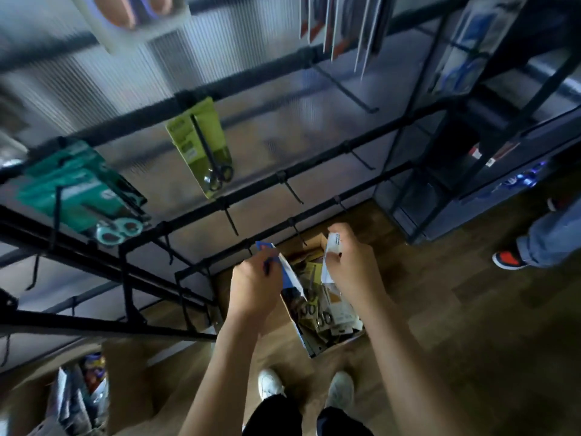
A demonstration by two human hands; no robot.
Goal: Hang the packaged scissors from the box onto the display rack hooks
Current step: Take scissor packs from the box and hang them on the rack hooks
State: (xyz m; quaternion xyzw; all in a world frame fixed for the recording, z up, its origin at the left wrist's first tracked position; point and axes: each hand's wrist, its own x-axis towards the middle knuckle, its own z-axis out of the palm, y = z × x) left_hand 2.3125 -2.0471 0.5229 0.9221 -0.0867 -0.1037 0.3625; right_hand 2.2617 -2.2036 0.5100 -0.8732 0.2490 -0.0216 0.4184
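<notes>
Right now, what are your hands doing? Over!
Left hand grips a blue pack. Right hand grips a white pack. Both over the open box. Bare hooks just ahead; nothing blocking.

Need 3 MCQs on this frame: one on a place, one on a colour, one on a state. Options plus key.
1. Where is the open cardboard box?
A. on the floor below the hands
B. on a rack shelf
C. held in the arms

2. What colour is the package hanging alone mid-rack?
A. red
B. yellow-green
C. white

3. What is the left hand doing?
A. resting open
B. gripping a blue-and-white package
C. gripping a rack hook

Key: 1 A, the box sits on the wood floor just ahead of the white shoes. 2 B, its card is yellow-green with dark scissors. 3 B, the fingers curl round the package; the right hand grips a white package.
</notes>
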